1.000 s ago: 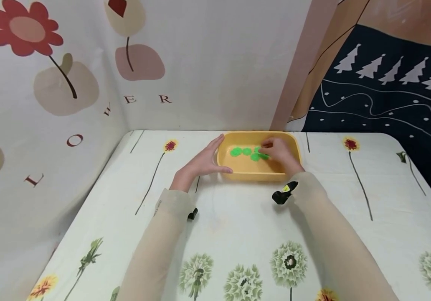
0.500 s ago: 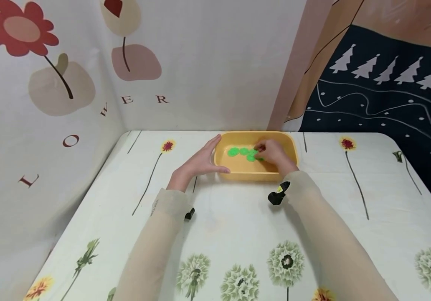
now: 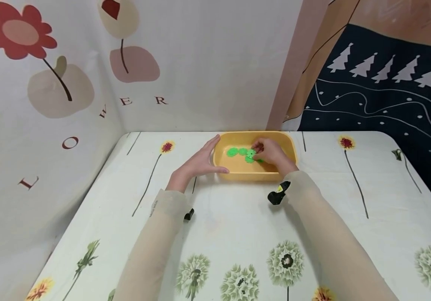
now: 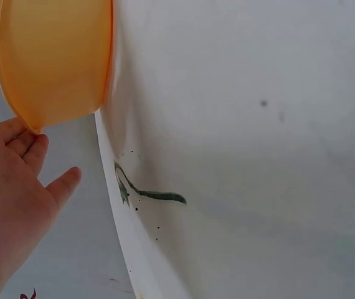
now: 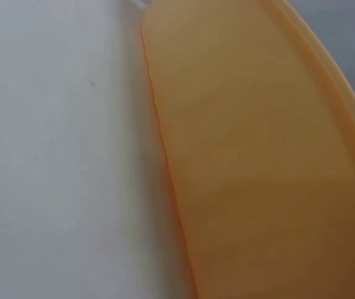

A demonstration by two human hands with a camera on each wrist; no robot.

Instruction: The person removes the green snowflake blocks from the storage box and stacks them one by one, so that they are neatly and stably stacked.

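A yellow plastic tub (image 3: 230, 171) stands at the table's far edge. My left hand (image 3: 199, 162) spans its left end, fingers spread along the far side and thumb at the near corner. In the left wrist view fingertips touch the tub's rim (image 4: 37, 128), and one finger stands free. My right hand (image 3: 272, 151) reaches inside the tub and pinches a green notched plastic disc (image 3: 251, 154), tilted up towards me. More green discs (image 3: 232, 152) lie on the tub's floor to the left, and part of the group is hidden under the right hand.
The table (image 3: 215, 234) has a white cloth printed with flowers. Behind the tub rises a pale printed curtain (image 3: 215, 75), with a dark tree-patterned cloth (image 3: 384, 96) to the right. The right wrist view shows mainly the tub's outer wall (image 5: 252, 156).
My right hand has moved slightly left within the tub, and a notched disc has come up between its fingers. The left hand stays at the tub's left end.
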